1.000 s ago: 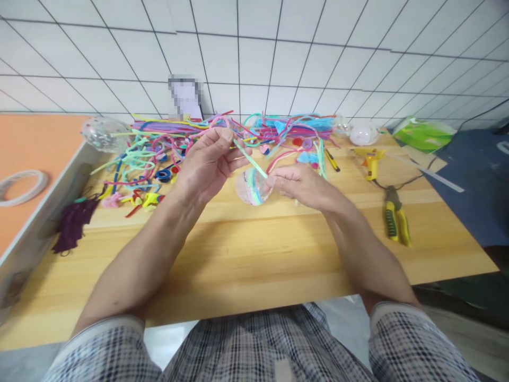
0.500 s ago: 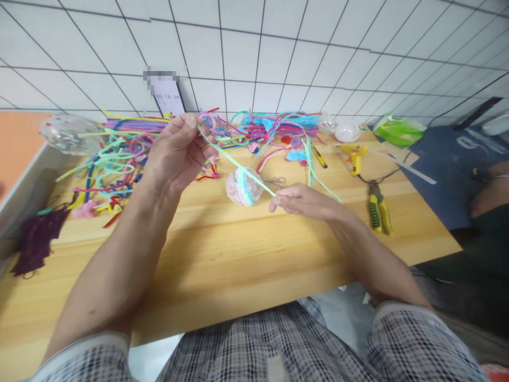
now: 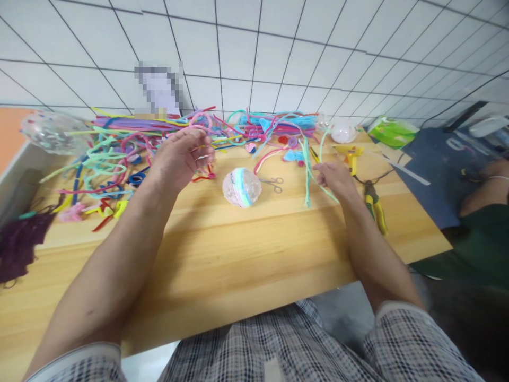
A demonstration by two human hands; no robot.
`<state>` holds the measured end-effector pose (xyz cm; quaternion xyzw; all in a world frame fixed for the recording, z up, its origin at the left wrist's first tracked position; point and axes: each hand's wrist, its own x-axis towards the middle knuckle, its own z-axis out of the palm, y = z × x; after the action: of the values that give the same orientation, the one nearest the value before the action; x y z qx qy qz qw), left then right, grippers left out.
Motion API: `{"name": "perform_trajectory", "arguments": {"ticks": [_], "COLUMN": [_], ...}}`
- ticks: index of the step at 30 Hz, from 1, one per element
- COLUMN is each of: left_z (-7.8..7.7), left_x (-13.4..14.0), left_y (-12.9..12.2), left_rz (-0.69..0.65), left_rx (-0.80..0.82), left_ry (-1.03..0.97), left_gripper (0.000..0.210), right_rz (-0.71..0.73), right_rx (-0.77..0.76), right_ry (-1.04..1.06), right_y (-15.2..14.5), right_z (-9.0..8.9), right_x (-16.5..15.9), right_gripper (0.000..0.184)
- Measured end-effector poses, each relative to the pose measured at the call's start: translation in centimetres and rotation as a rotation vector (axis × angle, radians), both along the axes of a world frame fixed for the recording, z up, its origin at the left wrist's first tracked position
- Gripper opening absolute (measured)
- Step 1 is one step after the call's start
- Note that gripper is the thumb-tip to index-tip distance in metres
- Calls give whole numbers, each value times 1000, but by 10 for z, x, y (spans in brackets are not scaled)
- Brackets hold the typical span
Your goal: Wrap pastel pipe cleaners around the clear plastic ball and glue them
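Observation:
My left hand [image 3: 181,159] hovers over the table with loosely curled, parted fingers, and nothing shows in it. Farther right, my right hand [image 3: 336,178] pinches a mint green pipe cleaner [image 3: 323,142], whose free end rises above the fingers. Beside that hand, several more green pipe cleaners [image 3: 307,178] lie on the wood. Between my hands sits a clear ball [image 3: 252,185] banded with white, blue and green strips. A pair of scissors [image 3: 274,183] lies against its right side, partly hidden by it.
Bundled pipe cleaners [image 3: 131,124] and loose coloured pieces line the wall. On the right are a yellow glue gun [image 3: 350,155] with its cord and green-yellow pliers [image 3: 375,207]. A clear confetti-filled ball [image 3: 51,132] stands at far left. Another person's arm [image 3: 487,193] shows at the right edge.
My left hand has let go of the green pipe cleaner that was stretched between both hands. My right hand has moved right and away from me with it, clear of the ball.

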<state>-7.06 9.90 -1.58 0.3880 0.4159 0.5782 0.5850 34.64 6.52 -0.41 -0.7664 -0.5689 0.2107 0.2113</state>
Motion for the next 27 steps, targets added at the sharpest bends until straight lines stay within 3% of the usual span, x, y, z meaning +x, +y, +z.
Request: {"name": "perform_trajectory", "arguments": {"ticks": [3, 6, 8, 10, 12, 13, 16, 19, 24, 27], "left_z": [5, 25, 44, 61, 71, 72, 61, 37, -9, -21], "left_x": [-10, -37, -65, -98, -129, -141, -166, -172, -175, -187], "left_y": [3, 3, 1, -4, -12, -16, -19, -9, 18, 24], "left_rz": [48, 105, 256, 419, 593, 654, 700, 649, 541, 551], "left_rx": [55, 155, 224, 257, 244, 220, 101, 58, 108, 102], "left_ry": [41, 149, 315, 438, 565, 621, 821, 1087, 1183, 1149], "left_gripper": [51, 50, 46, 28, 9, 11, 19, 11, 15, 9], "right_rz": [73, 144, 171, 158, 166, 152, 96, 88, 69, 67], "right_rx": [-90, -129, -143, -146, -104, -63, 57, 107, 59, 68], "right_ry": [-185, -308, -373, -537, -564, -556, -477, -399, -338, -320], "right_y": [-2, -7, -9, -9, -8, -8, -9, -10, -11, -12], "right_z": [0, 3, 2, -4, -11, -14, -21, -21, -10, -10], "right_x": [-5, -12, -10, -3, 5, 9, 13, 10, 5, 6], "right_gripper": [38, 31, 34, 43, 48, 49, 44, 32, 27, 31]}}
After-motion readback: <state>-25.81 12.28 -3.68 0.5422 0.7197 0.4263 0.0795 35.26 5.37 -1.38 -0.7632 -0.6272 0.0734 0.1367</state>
